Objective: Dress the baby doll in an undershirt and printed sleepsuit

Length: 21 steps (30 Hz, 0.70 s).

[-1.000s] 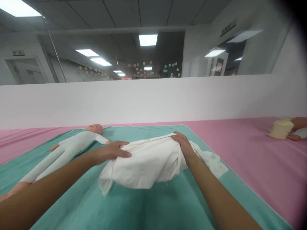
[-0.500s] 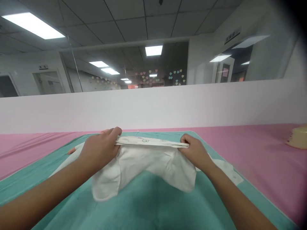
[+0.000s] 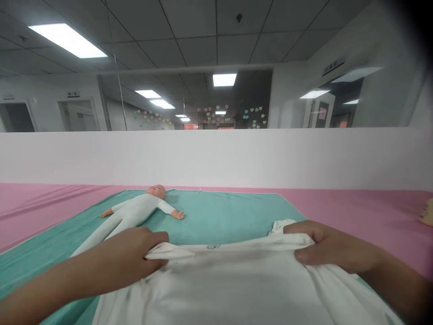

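Observation:
Stretched between my two hands is a white baby garment [image 3: 230,284] with small printed figures along its top edge; its lower part runs out of view at the bottom. My left hand [image 3: 138,253] pinches the garment's left corner, fingers closed. On the right, my right hand [image 3: 324,248] grips the other end between thumb and fingers. Beyond my left hand, a baby doll [image 3: 135,210] in a white suit lies on its back on a teal blanket [image 3: 216,216]. My left forearm hides part of the doll's legs.
The teal blanket lies over a pink sheet [image 3: 352,207]. A low white wall [image 3: 216,158] with glass above closes off the far side. At the right edge a yellowish object [image 3: 426,213] is cut off by the frame.
Both hands have come lower and nearer with the garment, and are farther apart. The garment now fills the lower middle, and the doll shows more fully.

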### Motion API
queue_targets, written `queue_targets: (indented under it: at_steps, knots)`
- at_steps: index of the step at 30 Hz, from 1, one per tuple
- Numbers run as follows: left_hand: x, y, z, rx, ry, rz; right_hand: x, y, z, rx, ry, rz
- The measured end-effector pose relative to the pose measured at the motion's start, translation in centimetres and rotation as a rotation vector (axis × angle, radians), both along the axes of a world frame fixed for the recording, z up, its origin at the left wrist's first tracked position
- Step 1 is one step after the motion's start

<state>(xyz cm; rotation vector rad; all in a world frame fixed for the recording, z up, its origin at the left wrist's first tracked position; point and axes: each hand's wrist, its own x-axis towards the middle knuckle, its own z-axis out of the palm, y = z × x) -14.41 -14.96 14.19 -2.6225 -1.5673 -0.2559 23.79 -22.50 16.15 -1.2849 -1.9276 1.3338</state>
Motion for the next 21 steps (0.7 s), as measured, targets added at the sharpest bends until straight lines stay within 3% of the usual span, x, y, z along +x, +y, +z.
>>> queue_targets:
  at_steps: [4,10,15,21]
  knots:
    - [-1.0,3.5,-0.8,-0.145,0.094,0.049,0.5,3.6,-3.4,-0.041,-0.154,-0.112]
    - [0.7,11.8,-3.1,-0.265,0.005,0.131,1.2,11.8,-8.5,0.137,-0.487,-0.171]
    - [3.9,18.3,-6.8,-0.204,0.092,0.181,1.6,18.1,-12.0,0.35,-0.774,-0.301]
    - [6.5,23.1,-11.7,-0.109,0.097,0.261,2.0,23.4,-15.2,0.461,-1.069,-0.45]
